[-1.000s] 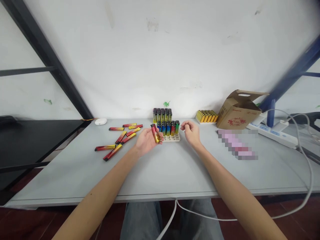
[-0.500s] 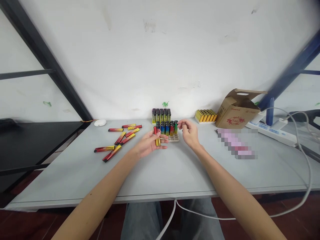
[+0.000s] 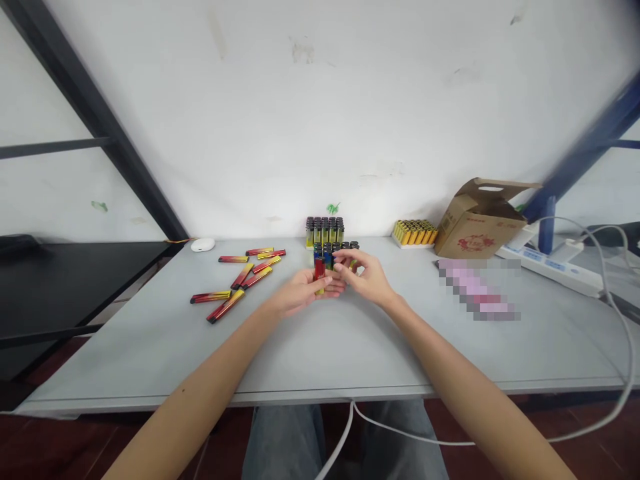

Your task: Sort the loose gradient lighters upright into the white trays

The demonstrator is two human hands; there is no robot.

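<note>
My left hand (image 3: 299, 292) is closed round a red-and-yellow lighter (image 3: 319, 268), held upright above the table in front of a block of lighters. My right hand (image 3: 369, 277) hovers just right of it, fingers curved and apart, with nothing visible in them; its fingertips are close to the held lighter. Behind both hands stand dark-topped coloured lighters (image 3: 328, 251) in a holder, mostly hidden by the fingers. To the left, several red-and-yellow lighters (image 3: 243, 275) lie loose on the table.
Yellow-green lighters (image 3: 325, 231) stand in rows by the wall. Further right are a tray of orange-yellow cylinders (image 3: 416, 233), an open cardboard box (image 3: 475, 230), a pixelated pink item (image 3: 473, 288) and a power strip (image 3: 555, 267). A white case (image 3: 203, 245) sits at back left.
My right hand has moved left, from the holder's right side towards the lighter in my left hand. That lighter has turned more upright and shifted slightly right.
</note>
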